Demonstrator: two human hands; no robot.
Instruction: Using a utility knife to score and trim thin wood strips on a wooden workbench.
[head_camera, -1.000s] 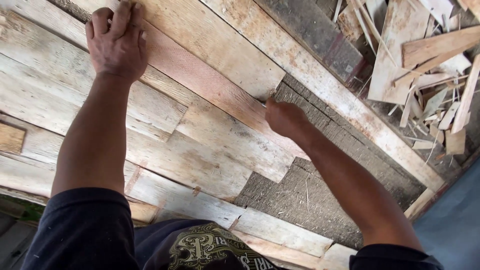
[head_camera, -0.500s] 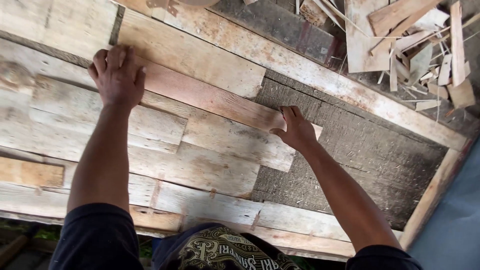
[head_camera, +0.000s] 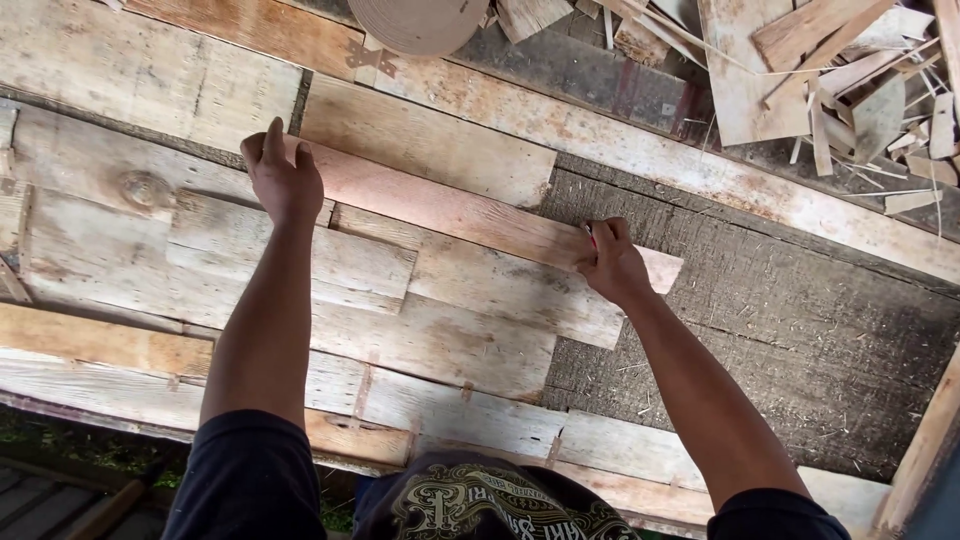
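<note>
On a patchwork of weathered planks, a reddish board (head_camera: 450, 208) lies at a slant across the middle, smoother and pinker than the grey, knotty, rough-sawn boards around it. The left hand (head_camera: 284, 178) lies flat on the board's left end, fingers spread and pressing down, nothing gripped. The right hand (head_camera: 612, 262) sits on the board near its right end, fingers curled in tight around something small and red (head_camera: 591, 235), maybe a pencil or marker, but it's too tiny to say for sure.

Right of the board the planks stop and there's a dark, coarse, fibrous panel (head_camera: 760, 330) with bits of sawdust and straw on it. A long pale plank (head_camera: 700, 170) with flaking whitish patches runs diagonally along the top edge, and a small dark metal bracket (head_camera: 372, 58) sits on it near the top left. Just above that is a round tan disc (head_camera: 418, 22), cut off by the frame. The top right corner holds a messy pile of offcuts and splinters (head_camera: 840, 70), thin and pale. At the bottom you can see the black sleeves and a dark shirt with a gold print (head_camera: 490, 505).
</note>
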